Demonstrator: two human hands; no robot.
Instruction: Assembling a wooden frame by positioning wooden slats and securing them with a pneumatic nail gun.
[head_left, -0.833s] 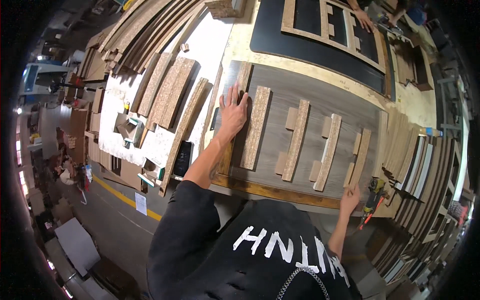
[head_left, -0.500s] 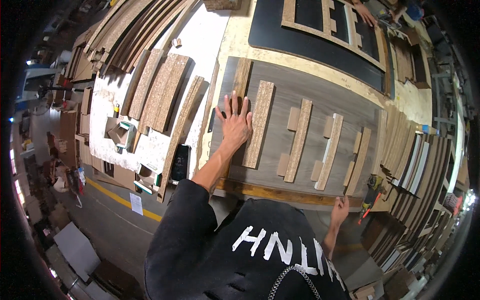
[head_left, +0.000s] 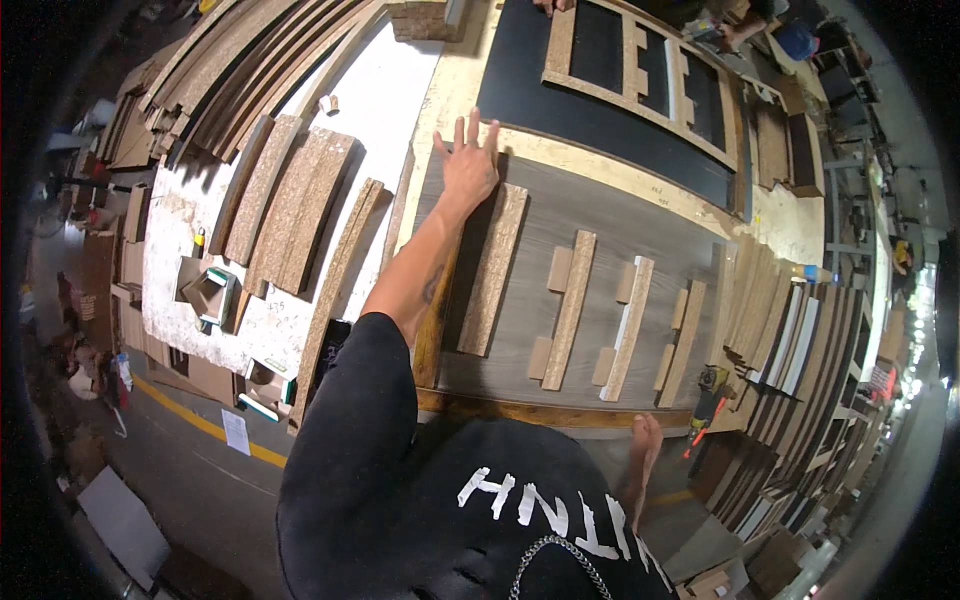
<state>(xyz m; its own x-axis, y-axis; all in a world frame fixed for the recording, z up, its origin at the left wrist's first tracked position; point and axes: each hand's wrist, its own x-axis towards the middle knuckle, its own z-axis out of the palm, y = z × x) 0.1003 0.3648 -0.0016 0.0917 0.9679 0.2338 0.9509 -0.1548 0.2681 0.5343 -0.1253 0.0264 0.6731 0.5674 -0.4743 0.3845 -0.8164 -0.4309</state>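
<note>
My left hand (head_left: 468, 172) is stretched out with its fingers spread, at the far left corner of a grey wood-grain panel (head_left: 540, 213). It lies by the far end of a dark brown wooden strip (head_left: 431, 345), which my forearm partly covers. Just right of it runs a wider chipboard strip (head_left: 494, 270). My right hand (head_left: 647, 434) is closed at the panel's near edge, right of the middle. Its fingers are curled, and I cannot make out what is in them. Between the hands, narrower chipboard strips (head_left: 570, 310) with small blocks lie on the panel.
Beyond the panel, a black board (head_left: 530, 75) bears a wooden frame (head_left: 640, 105), with another person's hand (head_left: 553, 6) at it. Boards (head_left: 300, 210) are stacked on the white table at left. A power drill (head_left: 711, 385) and more strips (head_left: 752, 300) are at right.
My left hand has slid away from me along the brown strip to its far end. My right hand stays by the near edge. The whole view has shifted slightly.
</note>
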